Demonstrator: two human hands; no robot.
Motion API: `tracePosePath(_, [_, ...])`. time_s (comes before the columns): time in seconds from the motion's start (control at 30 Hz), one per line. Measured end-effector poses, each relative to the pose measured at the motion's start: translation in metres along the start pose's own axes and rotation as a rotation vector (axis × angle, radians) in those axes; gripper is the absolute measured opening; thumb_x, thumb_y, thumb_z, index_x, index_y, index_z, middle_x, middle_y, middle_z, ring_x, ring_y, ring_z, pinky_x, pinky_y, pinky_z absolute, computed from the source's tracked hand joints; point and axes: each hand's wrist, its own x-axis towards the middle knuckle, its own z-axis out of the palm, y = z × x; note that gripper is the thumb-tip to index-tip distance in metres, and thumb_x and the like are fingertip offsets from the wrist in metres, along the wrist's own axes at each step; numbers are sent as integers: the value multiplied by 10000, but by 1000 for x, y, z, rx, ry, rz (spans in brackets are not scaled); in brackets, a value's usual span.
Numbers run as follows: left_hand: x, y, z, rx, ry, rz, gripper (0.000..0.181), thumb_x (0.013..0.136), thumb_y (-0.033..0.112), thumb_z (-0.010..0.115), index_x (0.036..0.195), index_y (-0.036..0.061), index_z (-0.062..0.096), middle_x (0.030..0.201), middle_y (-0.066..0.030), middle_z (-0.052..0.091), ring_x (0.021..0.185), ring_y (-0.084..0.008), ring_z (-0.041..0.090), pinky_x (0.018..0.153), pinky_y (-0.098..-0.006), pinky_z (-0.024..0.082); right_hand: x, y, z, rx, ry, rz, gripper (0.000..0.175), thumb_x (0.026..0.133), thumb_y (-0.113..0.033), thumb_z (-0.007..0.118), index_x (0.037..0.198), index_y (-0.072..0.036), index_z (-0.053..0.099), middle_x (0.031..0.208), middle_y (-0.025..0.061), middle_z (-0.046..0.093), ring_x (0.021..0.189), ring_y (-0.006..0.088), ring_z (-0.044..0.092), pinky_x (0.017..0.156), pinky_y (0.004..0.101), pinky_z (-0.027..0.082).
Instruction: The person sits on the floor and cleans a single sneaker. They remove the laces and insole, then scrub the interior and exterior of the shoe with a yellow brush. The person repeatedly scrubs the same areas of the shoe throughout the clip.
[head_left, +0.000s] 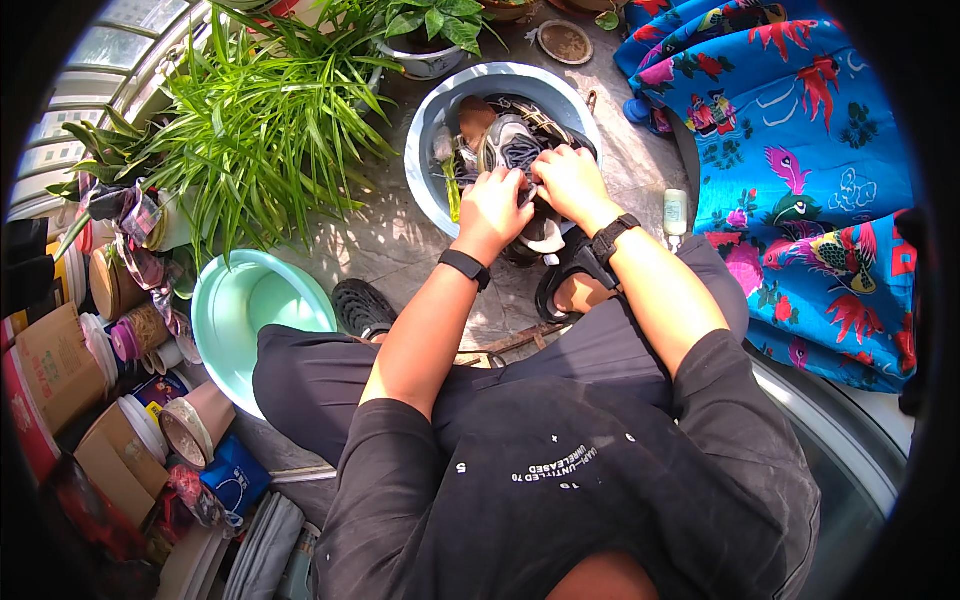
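Note:
A grey sneaker (501, 135) with dark laces (523, 155) lies over the rim of a light blue plastic basin (422, 161). My left hand (495, 206) grips its near side by the opening, fingers curled. From the other side my right hand (571, 184) pinches the sneaker close to the laces. Both hands hide part of the shoe, so the exact grip point is covered. Behind it in the basin is another dark shoe (536, 112) with pale trim. A brown object (475, 120) and a yellow-green strip (451, 191) are also inside; what they are is unclear.
A mint green basin (259, 300) stands by my left knee. Leafy potted plants (277, 112) crowd the far left, with flowerpots (187, 431) and boxes (56, 367) nearer. On the right are a pale bottle (674, 212) and a blue floral cloth (795, 150).

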Motion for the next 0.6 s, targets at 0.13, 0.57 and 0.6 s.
tracePosePath(0.13, [-4, -19, -2, -163, 92, -41, 224, 822, 227, 716, 963, 71, 638, 896, -143, 673, 822, -369, 674, 744, -458, 552, 2, 22, 9, 398, -26, 99, 232, 857, -311, 751, 999, -127, 756, 994, 47, 758, 1007, 272, 698, 894, 416, 520])
tracePosePath(0.57, [-5, -24, -2, -283, 108, -98, 226, 846, 178, 676, 988, 13, 616, 939, -196, 663, 840, -414, 666, 738, -467, 547, 6, 0, -6, 208, 31, -135, 340, 824, -241, 733, 1150, -170, 670, 1096, 45, 716, 1112, 257, 654, 1000, 509, 411])
tracePosePath(0.6, [-6, -24, -2, -296, 94, -114, 227, 847, 179, 676, 987, 10, 618, 943, -194, 664, 839, -411, 667, 737, -465, 548, 8, 0, -7, 244, 34, -112, 267, 844, -249, 750, 1091, -160, 701, 962, 46, 729, 1013, 244, 683, 995, 472, 412])
